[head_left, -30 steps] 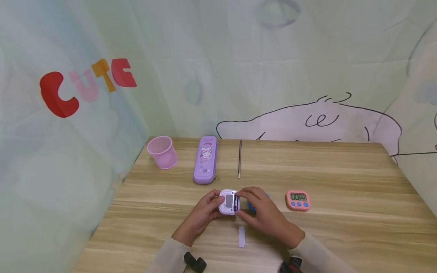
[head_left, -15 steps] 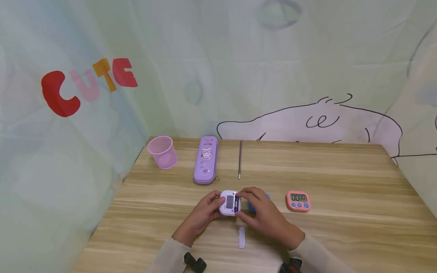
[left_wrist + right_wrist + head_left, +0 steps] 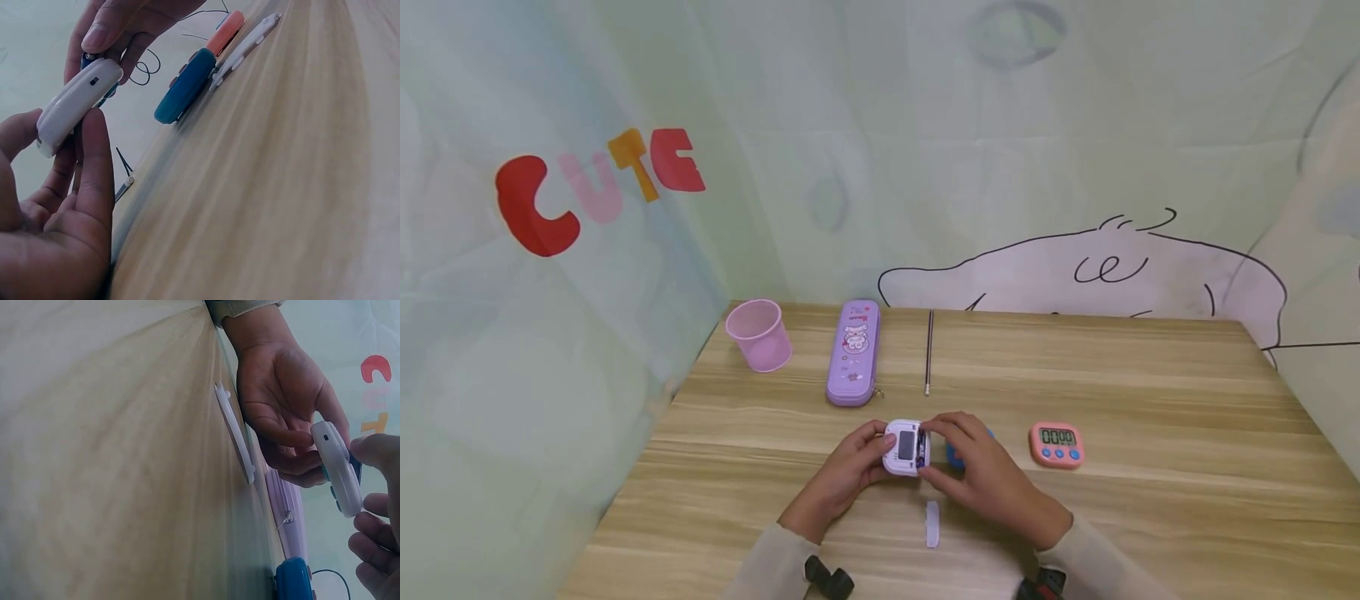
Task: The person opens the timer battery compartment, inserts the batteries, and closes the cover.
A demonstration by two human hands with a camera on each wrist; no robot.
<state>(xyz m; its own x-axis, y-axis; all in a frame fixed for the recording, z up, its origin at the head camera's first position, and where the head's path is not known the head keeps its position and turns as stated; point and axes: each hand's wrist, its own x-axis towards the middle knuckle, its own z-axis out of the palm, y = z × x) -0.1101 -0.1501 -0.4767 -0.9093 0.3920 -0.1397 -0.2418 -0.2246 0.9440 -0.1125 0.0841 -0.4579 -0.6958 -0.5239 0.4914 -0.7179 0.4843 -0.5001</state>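
Note:
My left hand (image 3: pixel 848 462) grips a white digital timer (image 3: pixel 895 458) by its left side, thumb on the face that is turned up. Along the timer's right edge the battery compartment is uncovered, and a dark blue battery (image 3: pixel 922 450) shows in it. My right hand (image 3: pixel 992 479) pinches at the battery, index finger at the far end and thumb at the near end. In the left wrist view a bit of the battery (image 3: pixel 89 60) stands out past the timer's white casing (image 3: pixel 72 109). A narrow white battery cover (image 3: pixel 932 525) lies on the table just below both hands.
A blue timer (image 3: pixel 953 455) is partly hidden behind my right hand. To its right lies a pink timer (image 3: pixel 1057 455) reading 00:00. Further back are a pink cup (image 3: pixel 763 346), a purple pencil case (image 3: pixel 853 362) and a dark pencil (image 3: pixel 929 350) on the wooden table (image 3: pixel 1112 367).
Both hands keep their places on the white timer, with only slight finger movement at the battery. The whole head view has shifted very slightly.

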